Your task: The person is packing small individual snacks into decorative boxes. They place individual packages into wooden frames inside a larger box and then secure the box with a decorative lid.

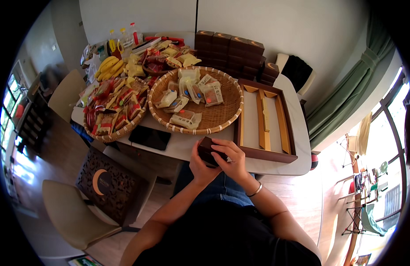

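Observation:
Between both hands, just off the table's front edge, is a small dark brown cardboard box [206, 148]. My left hand [201, 168] cups it from the left and below. The fingers of my right hand [233, 158] press on its top and right side. Ahead of the hands, a round woven bamboo tray [224, 99] holds several wrapped pastries [186, 119] in clear sachets. To the right lies a large brown gift box tray [236, 133] with gold dividers [265, 114] and a pale lining. Whatever is inside the small box is hidden.
A black smartphone [150, 137] lies by the table edge. Left are a basket of wrapped snacks [113, 106], bananas [109, 67] and bottles [125, 38]. Small brown boxes [229, 50] are stacked behind. A patterned lid [112, 183] rests on a chair [75, 216] at left.

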`<state>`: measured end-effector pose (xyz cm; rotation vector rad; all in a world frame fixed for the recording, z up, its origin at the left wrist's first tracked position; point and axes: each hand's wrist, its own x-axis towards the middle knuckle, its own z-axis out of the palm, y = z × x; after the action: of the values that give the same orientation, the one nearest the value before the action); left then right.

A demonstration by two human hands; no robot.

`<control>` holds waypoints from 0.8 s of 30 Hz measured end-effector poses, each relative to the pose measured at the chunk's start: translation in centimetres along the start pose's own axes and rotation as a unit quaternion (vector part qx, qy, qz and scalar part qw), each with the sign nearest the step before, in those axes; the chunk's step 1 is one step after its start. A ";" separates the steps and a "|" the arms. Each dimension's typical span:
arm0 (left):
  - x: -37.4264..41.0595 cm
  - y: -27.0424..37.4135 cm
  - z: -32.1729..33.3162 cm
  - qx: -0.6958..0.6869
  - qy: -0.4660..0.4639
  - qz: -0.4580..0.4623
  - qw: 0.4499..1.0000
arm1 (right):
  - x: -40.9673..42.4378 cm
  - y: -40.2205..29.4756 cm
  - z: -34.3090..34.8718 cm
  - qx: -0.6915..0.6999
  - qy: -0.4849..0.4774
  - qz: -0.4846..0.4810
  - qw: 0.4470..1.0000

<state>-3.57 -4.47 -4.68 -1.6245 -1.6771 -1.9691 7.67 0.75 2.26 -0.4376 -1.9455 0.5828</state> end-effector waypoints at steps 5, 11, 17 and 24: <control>0.0 0.1 -0.2 0.021 -0.004 -0.005 1.000 | 0.1 -0.4 1.0 -0.068 0.046 -0.029 0.996; -0.2 -0.5 -0.2 0.031 -0.006 -0.003 1.000 | 0.1 -0.7 2.1 -0.070 0.061 0.039 0.995; -0.4 -1.3 0.3 0.028 0.022 0.047 0.998 | -0.1 0.0 1.9 -0.110 0.035 -0.065 0.991; 0.7 -0.3 -0.5 0.042 -0.015 0.077 0.996 | -0.9 1.0 -1.9 -0.056 -0.055 -0.111 0.991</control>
<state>-4.32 -4.37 -4.30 -1.7043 -1.5700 -1.7875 9.78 1.44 1.74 -0.2585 -2.1056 0.3614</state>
